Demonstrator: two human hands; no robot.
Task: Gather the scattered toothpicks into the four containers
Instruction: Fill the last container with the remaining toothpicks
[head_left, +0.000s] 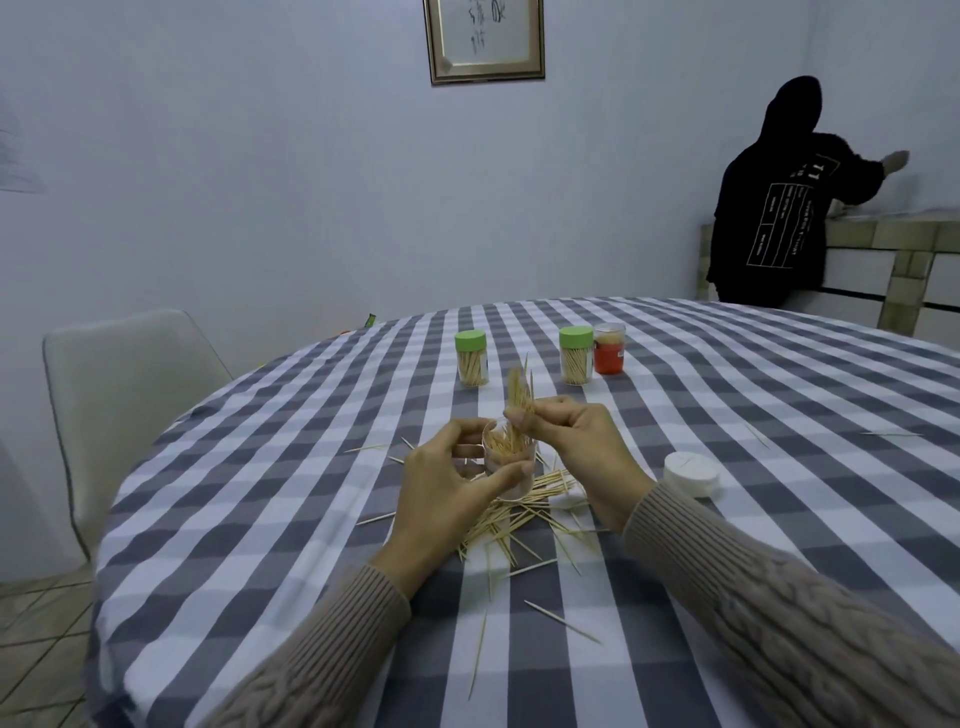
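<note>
My left hand (441, 483) grips a clear open container (511, 465) partly filled with toothpicks, held just above the table. My right hand (566, 441) pinches a bundle of toothpicks (519, 392) upright over the container's mouth, their lower ends inside it. A pile of scattered toothpicks (519, 519) lies on the checked cloth beneath and in front of my hands, with single ones strewn nearer to me. Two green-lidded containers (471, 358) (576, 356) full of toothpicks stand farther back, beside a red-labelled container (609, 349).
A white lid (692, 474) lies to the right of my right hand. The round table (260, 493) has a grey-and-white checked cloth. A white chair (124, 395) stands at the left. A person in a black hoodie (769, 208) stands at a counter, far right.
</note>
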